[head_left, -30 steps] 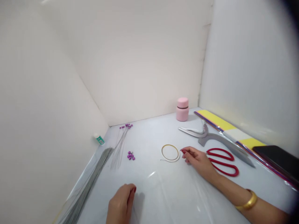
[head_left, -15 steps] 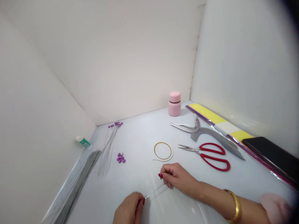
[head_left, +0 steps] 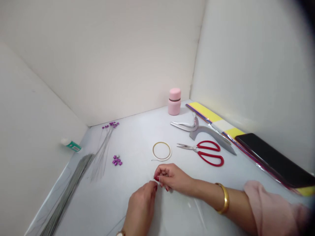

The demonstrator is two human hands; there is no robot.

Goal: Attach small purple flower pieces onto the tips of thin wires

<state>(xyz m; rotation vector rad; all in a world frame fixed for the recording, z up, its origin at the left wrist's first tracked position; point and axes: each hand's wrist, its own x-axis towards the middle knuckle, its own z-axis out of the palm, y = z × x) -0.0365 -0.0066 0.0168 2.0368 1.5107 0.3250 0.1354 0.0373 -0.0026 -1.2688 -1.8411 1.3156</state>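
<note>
My left hand [head_left: 142, 205] is closed in a pinch at the bottom centre, its fingertips beside those of my right hand. What it holds is too small to make out. My right hand [head_left: 172, 177] is pinched too, its contents hidden. A thin wire [head_left: 115, 226] shows to the left of my left wrist. Just beyond the hands lies a ring of narrow tape [head_left: 153, 151]. To the left is a small pile of purple beads [head_left: 117, 160]. Red-handled scissors [head_left: 209, 158] lie on the right, blades pointing left.
Behind the scissors are grey pliers [head_left: 214, 132] and a pink jar [head_left: 174, 106]. A black phone [head_left: 273, 157] rests on coloured sheets [head_left: 206, 113] along the right wall. A wire bundle [head_left: 71, 186], purple-tipped wires [head_left: 105, 144] and a green-white tube [head_left: 73, 146] are at left.
My hands have come together, fingertips now nearly touching, where they were apart before. The view has shifted, so the objects on the table appear further left and slightly higher.
</note>
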